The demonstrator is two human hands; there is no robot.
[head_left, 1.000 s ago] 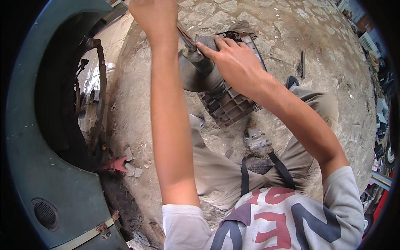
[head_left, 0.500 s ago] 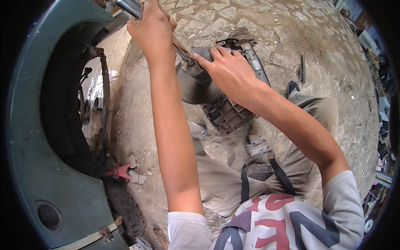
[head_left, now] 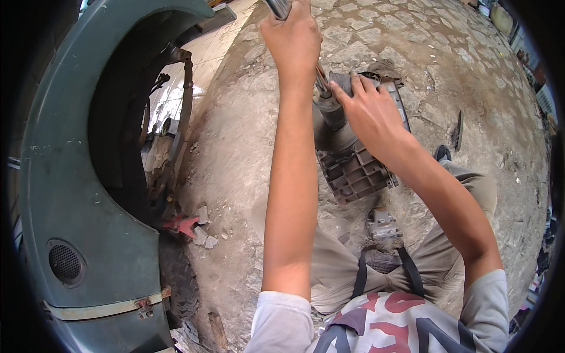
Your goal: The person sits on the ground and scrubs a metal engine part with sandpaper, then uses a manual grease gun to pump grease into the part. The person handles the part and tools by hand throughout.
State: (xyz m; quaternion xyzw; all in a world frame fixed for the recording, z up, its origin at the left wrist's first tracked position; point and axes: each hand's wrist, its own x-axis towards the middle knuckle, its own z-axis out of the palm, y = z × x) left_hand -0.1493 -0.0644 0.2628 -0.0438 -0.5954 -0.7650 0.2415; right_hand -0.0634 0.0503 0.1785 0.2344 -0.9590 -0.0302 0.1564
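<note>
My left hand (head_left: 292, 40) is closed around a shiny metal rod (head_left: 279, 8), which slants up past the fist. The rod's lower part runs down to a dark collar (head_left: 331, 112) on a wide grey cone-shaped metal part (head_left: 327, 136). My right hand (head_left: 375, 112) lies with fingers stretched and apart over a grey ribbed piece (head_left: 340, 82), its thumb close to the rod's lower end. Beneath the hands a heavy metal casting (head_left: 360, 175) with a ribbed, boxy grid rests on the ground, partly hidden by my right hand.
A green vehicle fender (head_left: 94, 229) with an open wheel arch stands at left. Near it are a red metal stand (head_left: 181, 225), stone pieces (head_left: 203, 237) and a tyre (head_left: 178, 279). A small metal part (head_left: 384, 223) lies between my legs; a dark brush (head_left: 457, 130) lies at right.
The whole view has shifted, so the scene sits further right in the picture. My left hand still grips the rod, and my right hand stays on the metal assembly.
</note>
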